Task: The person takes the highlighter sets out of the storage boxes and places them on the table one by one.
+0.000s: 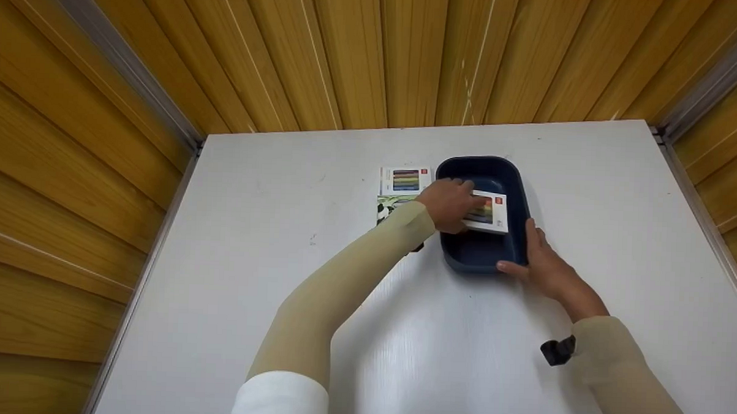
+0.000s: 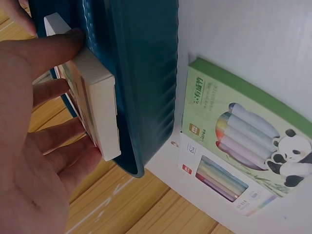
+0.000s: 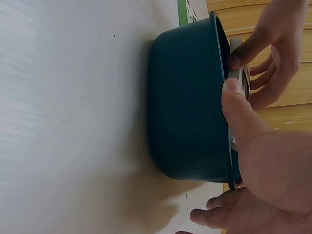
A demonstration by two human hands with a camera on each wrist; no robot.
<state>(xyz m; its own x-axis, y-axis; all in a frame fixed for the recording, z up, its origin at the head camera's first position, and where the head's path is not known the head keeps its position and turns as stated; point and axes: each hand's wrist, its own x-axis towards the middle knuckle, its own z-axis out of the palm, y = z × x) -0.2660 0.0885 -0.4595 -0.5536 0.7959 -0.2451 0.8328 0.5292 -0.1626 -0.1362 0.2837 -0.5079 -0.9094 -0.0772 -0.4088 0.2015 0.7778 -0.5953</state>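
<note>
My left hand (image 1: pixel 448 203) grips a white box of coloured pens (image 1: pixel 494 212) by its edges, thumb on one side and fingers on the other. The box lies across the opening of a dark blue plastic bin (image 1: pixel 473 269), tilted at its rim in the left wrist view. At the bin's near right corner, my right hand (image 1: pixel 544 265) rests with the thumb at the near rim and straight fingers along the right side. Left of the bin lie a green panda-print pen box (image 2: pixel 243 131) and a second white pen box (image 2: pixel 219 183), partly hidden by the left arm in the head view.
The bin stands on a white table (image 1: pixel 269 228). Yellow wooden panels (image 1: pixel 349 59) rise behind the table and along both sides, with metal posts at the corners. A black wrist device (image 1: pixel 558 350) is on the right forearm.
</note>
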